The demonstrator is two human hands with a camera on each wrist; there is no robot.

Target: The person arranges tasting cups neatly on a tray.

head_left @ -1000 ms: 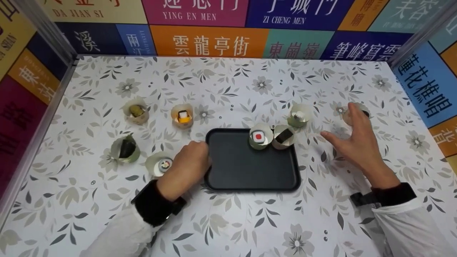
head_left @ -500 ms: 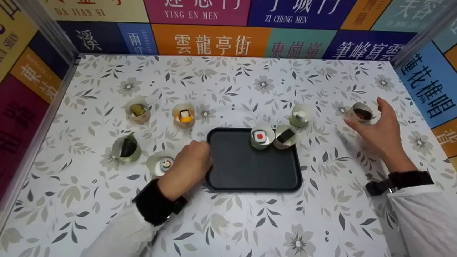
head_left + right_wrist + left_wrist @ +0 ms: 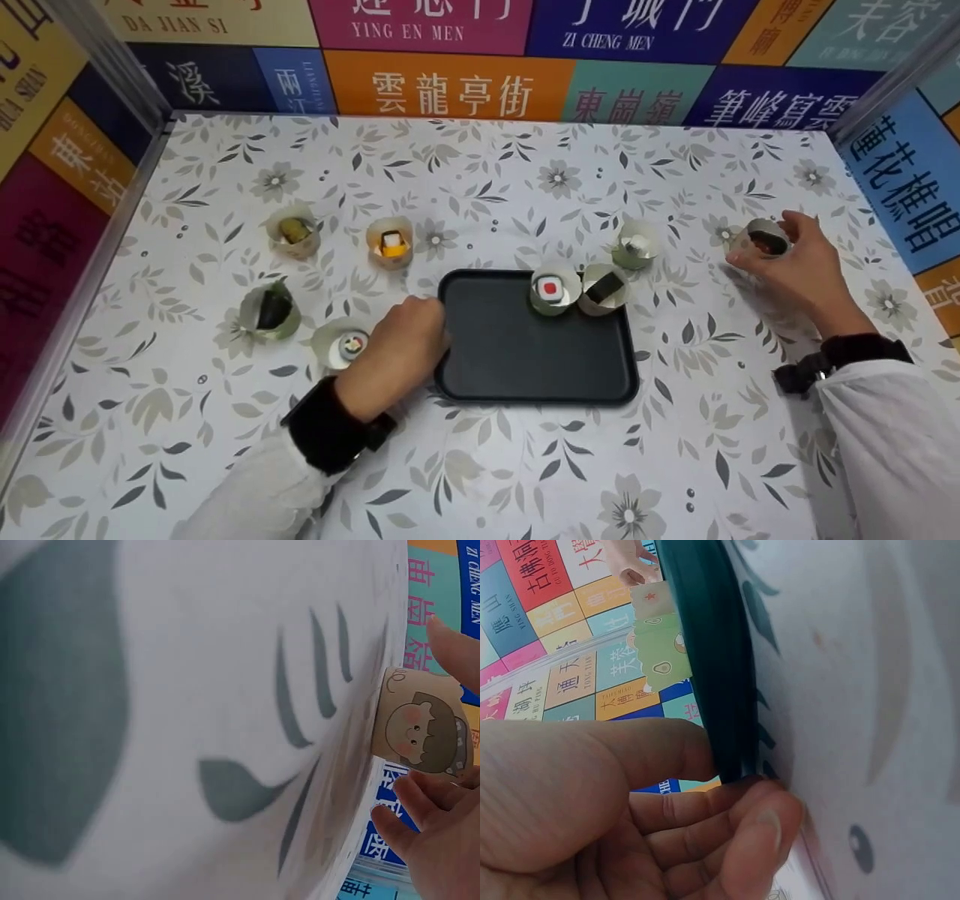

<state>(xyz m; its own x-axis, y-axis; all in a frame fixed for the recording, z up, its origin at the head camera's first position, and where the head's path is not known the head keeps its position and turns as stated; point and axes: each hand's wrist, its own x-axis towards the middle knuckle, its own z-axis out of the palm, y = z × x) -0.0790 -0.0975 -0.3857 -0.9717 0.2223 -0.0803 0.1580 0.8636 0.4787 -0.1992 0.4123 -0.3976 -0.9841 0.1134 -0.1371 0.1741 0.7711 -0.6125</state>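
Note:
At the tray's left edge, my left hand [image 3: 401, 341] pinches the rim of a black tray [image 3: 536, 352]; the left wrist view shows thumb and curled fingers [image 3: 682, 825] on that rim. On the right, my right hand [image 3: 806, 274] holds a tan paper cup [image 3: 742, 244] between thumb and fingers. Inside this cup is a dark sushi piece [image 3: 769, 241], and a cartoon face [image 3: 412, 731] is printed on its wall. Two paper cups stand at the tray's back right: one with white, red-centred sushi [image 3: 550, 289], one with a dark-wrapped piece [image 3: 604, 287].
A green cup [image 3: 634, 251] stands just behind the tray's right corner. Left of the tray are several more cups: one with yellow-orange sushi [image 3: 391, 244], one olive [image 3: 294, 230], one dark [image 3: 272, 307], and one [image 3: 330, 349] beside my left wrist. Printed panels [image 3: 450, 86] border the table.
My right hand has moved right and closed in around the tan cup, which stays about where it was. My left hand keeps its hold on the tray.

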